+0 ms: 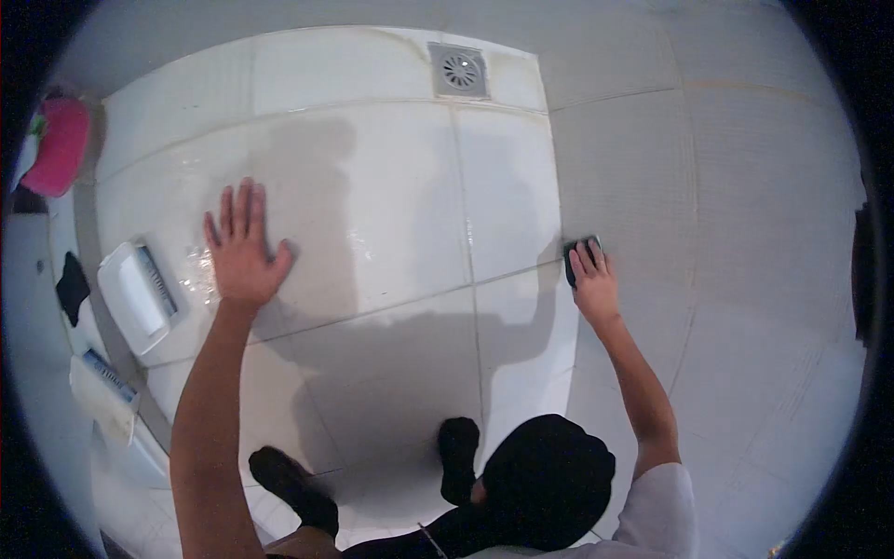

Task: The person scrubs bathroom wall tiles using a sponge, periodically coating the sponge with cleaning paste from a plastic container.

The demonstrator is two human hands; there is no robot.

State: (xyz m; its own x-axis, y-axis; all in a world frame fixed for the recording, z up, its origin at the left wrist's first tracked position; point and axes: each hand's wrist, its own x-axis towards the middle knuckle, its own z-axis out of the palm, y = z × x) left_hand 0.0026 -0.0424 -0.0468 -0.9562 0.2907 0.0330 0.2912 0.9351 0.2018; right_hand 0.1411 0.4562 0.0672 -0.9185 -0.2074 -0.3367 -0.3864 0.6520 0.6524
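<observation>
My left hand [248, 256] lies flat on the white floor tiles [400, 205], fingers spread, holding nothing. Wet, shiny patches show on the tile beside it. At the right, my right hand [596, 284] has its fingers over a small dark scouring pad [571, 265], pressing it where the floor meets the grey tiled wall [633, 186]. Most of the pad's face is hidden under the fingers.
A square metal floor drain [459, 71] sits near the far edge. Along the left stand a white plastic container [137, 296], a similar one [104, 391], a black cloth-like item [72, 287] and a pink object [60, 147]. My black-socked feet [458, 456] are below.
</observation>
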